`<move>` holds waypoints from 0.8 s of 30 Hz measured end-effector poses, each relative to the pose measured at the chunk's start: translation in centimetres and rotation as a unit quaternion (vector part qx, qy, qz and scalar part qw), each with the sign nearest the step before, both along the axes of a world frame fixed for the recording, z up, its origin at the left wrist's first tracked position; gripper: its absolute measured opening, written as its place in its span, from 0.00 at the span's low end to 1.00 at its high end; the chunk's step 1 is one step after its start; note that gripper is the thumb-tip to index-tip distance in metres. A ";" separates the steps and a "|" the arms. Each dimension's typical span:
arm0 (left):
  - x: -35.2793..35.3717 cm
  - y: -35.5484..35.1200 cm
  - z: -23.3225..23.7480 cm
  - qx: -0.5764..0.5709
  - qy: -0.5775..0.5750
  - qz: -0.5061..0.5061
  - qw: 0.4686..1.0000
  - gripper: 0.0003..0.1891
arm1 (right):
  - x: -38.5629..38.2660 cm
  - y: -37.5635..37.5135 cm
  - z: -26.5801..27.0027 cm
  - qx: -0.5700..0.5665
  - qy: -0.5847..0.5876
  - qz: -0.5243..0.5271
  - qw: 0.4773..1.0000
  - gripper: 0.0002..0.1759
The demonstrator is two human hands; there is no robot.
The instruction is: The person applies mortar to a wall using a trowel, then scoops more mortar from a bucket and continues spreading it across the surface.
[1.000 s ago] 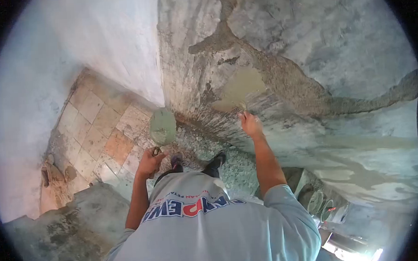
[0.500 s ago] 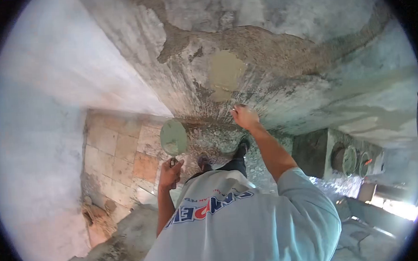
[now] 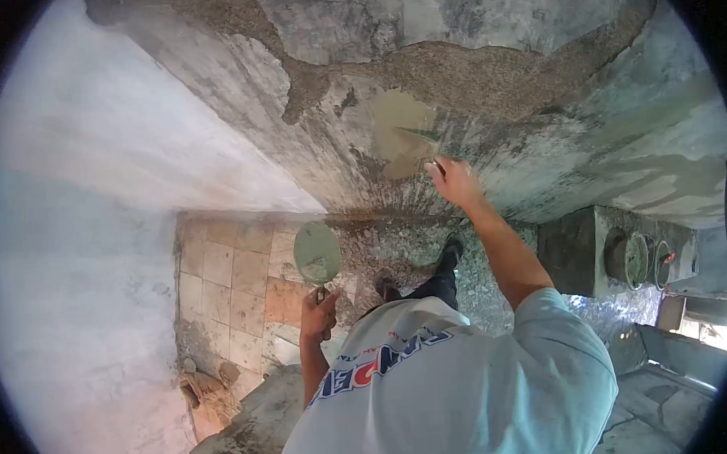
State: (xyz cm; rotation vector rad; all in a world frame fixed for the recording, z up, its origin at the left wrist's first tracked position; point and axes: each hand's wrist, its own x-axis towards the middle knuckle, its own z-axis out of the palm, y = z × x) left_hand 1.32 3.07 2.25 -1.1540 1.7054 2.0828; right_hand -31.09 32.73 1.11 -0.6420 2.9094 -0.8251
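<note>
My left hand (image 3: pixel 318 314) is closed round the handle of a round mortar hawk (image 3: pixel 316 252), whose grey-green face is turned up toward me. In my right hand (image 3: pixel 457 181) is a trowel (image 3: pixel 418 136), its thin blade lying against a smooth patch of wet mortar (image 3: pixel 397 114) on the wall (image 3: pixel 491 154). Bare, scraped wall surrounds the patch. A rough brown band of exposed render (image 3: pixel 454 78) runs above it. My fingers hide most of both handles.
Buckets (image 3: pixel 635 260) stand by a grey block (image 3: pixel 574 253) on the right. Square tiles (image 3: pixel 246 270) cover the floor at left, with rubble-strewn ground (image 3: pixel 497 269) round my feet. A pale wall (image 3: pixel 94 266) rises on the left.
My right hand has moved up and right to the mortar patch, and the trowel blade now shows against it. The hawk stays in my left hand; the whole view has shifted slightly.
</note>
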 end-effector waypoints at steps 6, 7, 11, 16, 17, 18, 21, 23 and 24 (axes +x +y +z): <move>0.5 -0.1 -1.5 -0.011 0.001 0.001 1.000 0.13 | 0.4 0.9 -4.4 0.159 -0.040 0.059 0.985 0.19; 0.4 0.0 -1.5 -0.011 0.005 0.001 1.000 0.13 | 0.0 0.9 -4.6 0.169 -0.046 0.056 0.983 0.19; 0.2 0.4 -0.7 -0.019 -0.005 -0.003 1.000 0.13 | -1.3 -0.1 -4.1 0.229 -0.064 0.041 0.970 0.21; -0.2 0.7 -1.6 -0.003 0.010 0.003 1.000 0.12 | -1.1 -1.0 -0.9 0.253 -0.040 0.043 0.966 0.23; -0.2 0.7 -1.7 0.001 0.015 0.002 1.000 0.12 | -1.1 -1.2 -0.6 0.247 -0.039 0.037 0.968 0.23; -0.2 0.5 -1.8 0.004 0.019 0.002 1.000 0.12 | -1.1 -1.5 -0.2 0.240 -0.039 0.031 0.969 0.22; -0.1 0.3 -2.0 0.036 0.047 0.016 0.998 0.12 | -0.6 -2.2 4.8 0.225 -0.016 0.023 0.974 0.23; -0.4 0.4 -1.7 0.012 0.043 0.007 0.999 0.13 | -1.2 -1.8 6.1 0.215 0.012 0.029 0.976 0.23; -0.2 0.0 -1.9 0.019 0.042 0.003 0.999 0.13 | -1.4 -1.7 6.7 0.211 0.027 0.035 0.977 0.24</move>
